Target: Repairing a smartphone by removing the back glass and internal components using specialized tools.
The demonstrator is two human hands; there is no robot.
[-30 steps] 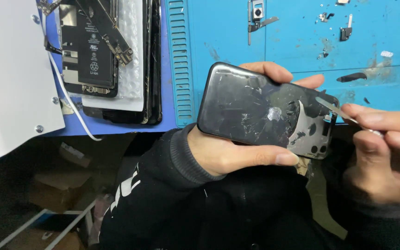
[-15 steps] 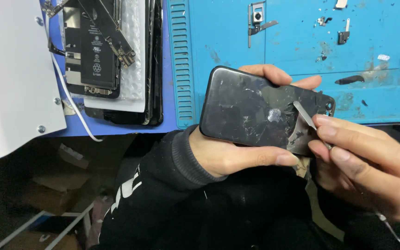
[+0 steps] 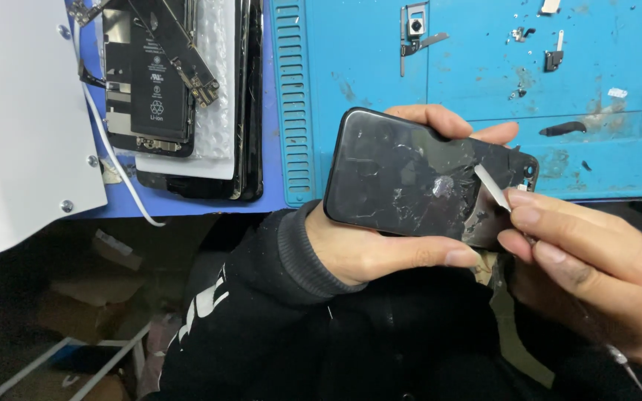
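Since half a second ago the right hand (image 3: 596, 275) has drawn slightly back toward the person, and the thin metal blade (image 3: 492, 187) now lies flatter across the camera end of the phone (image 3: 403, 174); the phone itself has barely shifted.

The left hand (image 3: 388, 252) is closed around the phone from beneath, thumb along the near edge, fingertips showing over the far edge. It holds the phone just in front of the blue mat (image 3: 484, 82), back face up, the glass cracked and broken away near the camera corner. The right hand is pinched shut on the blade between thumb and forefinger.

Judgement: the work is prising the shattered back glass. The blade should stay shallow, nearly parallel to the phone, and be worked under the loose edge beside the camera opening, with short strokes directed away from the left fingertips. Glass splinters are the evident hazard.

An opened phone with its battery (image 3: 157, 78) lies left of the mat.
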